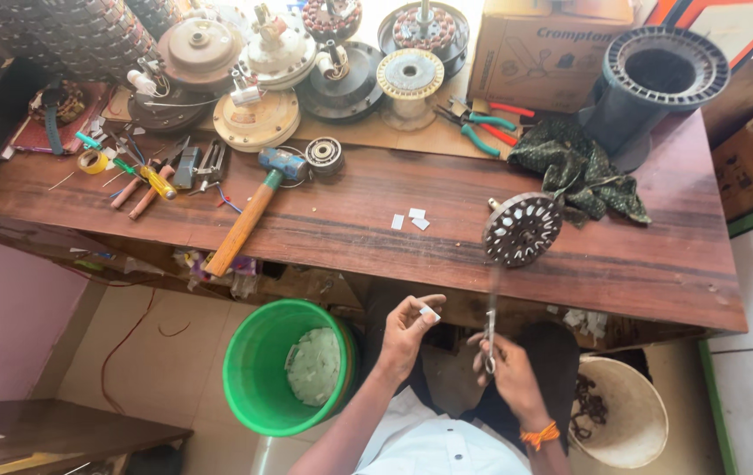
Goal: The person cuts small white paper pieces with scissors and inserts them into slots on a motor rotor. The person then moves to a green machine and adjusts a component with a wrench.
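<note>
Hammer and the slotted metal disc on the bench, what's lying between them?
Three small white paper slips lie on the bare wood between the hammer and the disc, nothing else, as the head view shows.

Bare bench (350, 229) lies open left of the stator (522, 230); hammer (253, 207) beyond, cloth (580, 167) close behind-right.
</note>
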